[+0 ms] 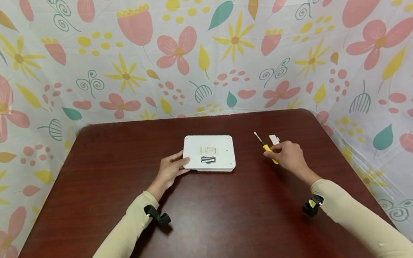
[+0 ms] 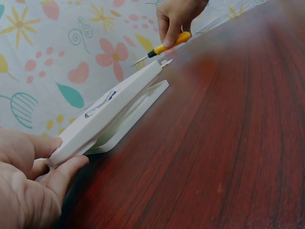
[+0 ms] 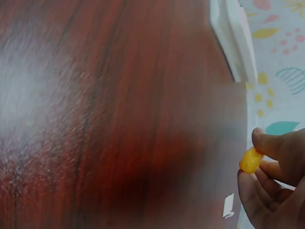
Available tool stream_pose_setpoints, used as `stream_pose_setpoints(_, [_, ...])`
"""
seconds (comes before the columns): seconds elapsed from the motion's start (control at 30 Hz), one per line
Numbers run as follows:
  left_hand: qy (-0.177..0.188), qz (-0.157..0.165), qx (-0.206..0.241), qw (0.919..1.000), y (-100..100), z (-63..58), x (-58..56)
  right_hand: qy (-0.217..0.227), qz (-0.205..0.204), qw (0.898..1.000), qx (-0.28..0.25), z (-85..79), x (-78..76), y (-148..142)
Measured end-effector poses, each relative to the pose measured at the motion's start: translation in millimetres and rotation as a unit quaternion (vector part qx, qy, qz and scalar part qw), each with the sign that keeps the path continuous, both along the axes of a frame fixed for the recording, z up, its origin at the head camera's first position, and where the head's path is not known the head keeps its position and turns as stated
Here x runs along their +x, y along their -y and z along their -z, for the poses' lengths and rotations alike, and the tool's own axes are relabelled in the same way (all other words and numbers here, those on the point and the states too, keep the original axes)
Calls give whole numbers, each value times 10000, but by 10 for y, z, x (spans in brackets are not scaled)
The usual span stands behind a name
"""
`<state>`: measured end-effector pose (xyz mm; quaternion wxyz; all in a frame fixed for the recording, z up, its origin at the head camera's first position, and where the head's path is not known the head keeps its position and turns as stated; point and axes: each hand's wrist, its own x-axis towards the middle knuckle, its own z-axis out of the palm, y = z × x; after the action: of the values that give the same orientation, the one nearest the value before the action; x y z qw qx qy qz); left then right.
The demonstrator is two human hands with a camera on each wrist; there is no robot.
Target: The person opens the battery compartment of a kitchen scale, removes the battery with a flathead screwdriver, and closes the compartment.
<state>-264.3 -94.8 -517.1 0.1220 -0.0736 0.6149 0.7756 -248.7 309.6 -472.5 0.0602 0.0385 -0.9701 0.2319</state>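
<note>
A flat white kitchen scale [image 1: 222, 150] lies underside up, a printed label and an uncovered battery compartment [image 1: 208, 159] with batteries facing up. My left hand [image 1: 171, 167] pinches its left edge, thumb on top and fingers below. In the left wrist view that edge of the scale [image 2: 102, 114] tilts, with a second white plate beneath the body. To the right, my right hand [image 1: 290, 154] holds a screwdriver [image 1: 265, 145] by its yellow handle, the metal tip aimed away from me. Beside that hand is a small white battery cover [image 1: 274, 139].
Both hands work over a dark reddish-brown table [image 1: 217, 214] with a glossy surface. A flower-patterned curtain [image 1: 200, 55] hangs behind the table and along its sides.
</note>
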Motion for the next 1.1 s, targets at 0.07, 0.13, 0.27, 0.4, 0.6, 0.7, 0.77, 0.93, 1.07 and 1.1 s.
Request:
stream_pose_setpoints(0.07, [14, 12, 4, 10000, 1, 6, -3, -6, 73, 10000, 62, 31, -3, -12])
stream_pose_setpoints(0.13, [36, 11, 17, 10000, 0, 7, -5, 14, 117, 9999, 100, 56, -7, -25])
stream_pose_setpoints(0.27, [56, 9, 33, 10000, 1, 18, -14, 26, 113, 9998, 140, 97, -18, -69])
stream_pose_setpoints(0.4, [47, -23, 49, 10000, 1, 21, -17, 49, 119, 9998, 153, 144, -27, -95])
stream_pose_setpoints(0.6, [-11, -7, 18, 10000, 0, 13, -7, 62, 170, 9997, 165, 190, -38, -93])
stream_pose_setpoints(0.7, [-12, -19, 7, 10000, 2, 9, -3, 28, 188, 9997, 169, 194, -38, -82])
stream_pose_setpoints(0.77, [4, -31, 20, 10000, 2, 7, -2, -10, 212, 9996, 192, 193, -35, -73])
stream_pose_setpoints(0.93, [30, -37, 18, 10000, -5, 10, -11, -45, 236, 9993, 277, 198, -30, -67])
stream_pose_setpoints(1.07, [40, -49, -29, 10000, -15, 12, -14, 20, 237, 9991, 349, 195, -17, -78])
stream_pose_setpoints(1.1, [38, -52, -33, 10000, -17, 13, -14, 17, 236, 9990, 383, 191, -15, -80])
